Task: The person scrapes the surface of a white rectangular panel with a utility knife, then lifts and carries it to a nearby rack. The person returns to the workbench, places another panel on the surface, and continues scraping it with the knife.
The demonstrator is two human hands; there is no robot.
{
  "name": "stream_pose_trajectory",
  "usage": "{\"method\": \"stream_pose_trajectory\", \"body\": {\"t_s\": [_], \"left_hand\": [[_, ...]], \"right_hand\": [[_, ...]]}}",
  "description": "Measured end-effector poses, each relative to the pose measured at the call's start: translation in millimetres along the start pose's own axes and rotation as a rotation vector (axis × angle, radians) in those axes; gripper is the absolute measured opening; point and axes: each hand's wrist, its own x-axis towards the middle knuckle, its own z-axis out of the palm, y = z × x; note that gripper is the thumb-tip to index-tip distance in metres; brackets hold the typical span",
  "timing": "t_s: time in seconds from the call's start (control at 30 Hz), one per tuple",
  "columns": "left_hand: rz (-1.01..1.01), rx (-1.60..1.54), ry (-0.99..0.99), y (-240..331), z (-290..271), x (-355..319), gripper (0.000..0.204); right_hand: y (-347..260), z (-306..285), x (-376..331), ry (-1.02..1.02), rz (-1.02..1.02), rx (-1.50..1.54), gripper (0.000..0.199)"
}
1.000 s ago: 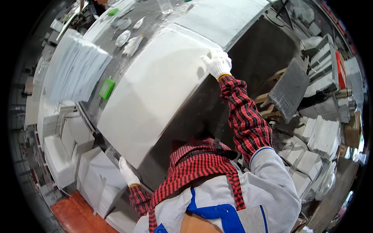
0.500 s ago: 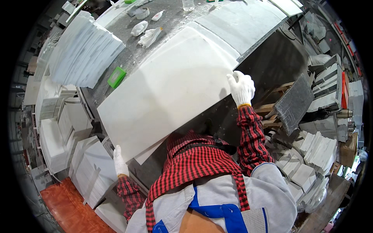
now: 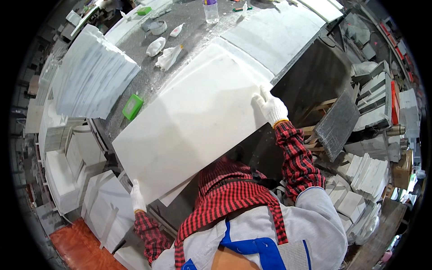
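Head view, single entry.

Item: large white stone slab [image 3: 193, 121], rectangular, pale with faint marks. It lies tilted across the front edge of a grey speckled workbench [image 3: 135, 58], its near edge overhanging a dark panel [image 3: 315, 76] below.

Left hand [image 3: 137, 198], white glove, red checked sleeve: grips the slab's lower left corner, fingers closed along the edge.

Right hand [image 3: 270, 108], white glove: lies on the slab's right end, fingers spread over the top face, thumb at the edge; how far it wraps under cannot be told.

Change against the earlier pictures: the slab sits lower and more to the left in the view, and more of the bench behind it is uncovered. The right hand has travelled down along with the slab's end, and the left hand stays on the same corner.

On the bench, beyond the slab: crumpled white gloves [image 3: 166, 56], a tape roll [image 3: 157, 28], a clear plastic bottle [image 3: 210, 10], a green block [image 3: 132, 106] just beside the slab's left edge. A second grey-white slab [image 3: 274, 38] lies flat behind the right end.

Left of the bench: a stack of veined grey-white tiles [image 3: 92, 81] leaning on edge; further white tiles [image 3: 103, 207] stand near the floor.

Right: a dark grey tile [image 3: 337, 123] propped on wooden battens, stacked pale offcuts [image 3: 364, 171] behind it.
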Motion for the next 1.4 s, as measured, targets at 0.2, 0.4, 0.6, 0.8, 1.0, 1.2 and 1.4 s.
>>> {"method": "stream_pose_trajectory", "body": {"t_s": [0.2,0.4,0.6,0.8,1.0,1.2,1.4], "left_hand": [[-0.007,-0.064,-0.026,12.2,-7.7,2.4,0.061],[0.098,-0.03,0.016,33.7,-3.0,-21.0,0.054],[0.286,-0.119,0.067,16.5,12.7,-81.2,0.049],[0.302,0.062,0.112,26.4,67.0,-149.6,0.052],[0.286,0.024,0.204,70.2,203.9,-196.7,0.057],[0.224,0.005,0.223,123.5,305.8,-196.6,0.059],[0.216,0.111,0.219,162.3,361.3,-159.7,0.057]], "right_hand": [[-6.5,-12.3,11.3,-0.135,-0.006,0.018,0.063],[-19.7,-49.6,13.1,-0.225,0.05,0.105,0.059],[24.1,-50.1,28.2,-0.211,-0.122,0.223,0.053],[102.2,-74.8,30.8,-0.081,-0.123,0.436,0.048],[177.3,-149.4,98.1,-0.031,-0.103,0.414,0.047],[227.8,-192.5,180.9,0.002,-0.105,0.398,0.055],[262.7,-211.1,243.3,-0.042,-0.019,0.366,0.052]]}}
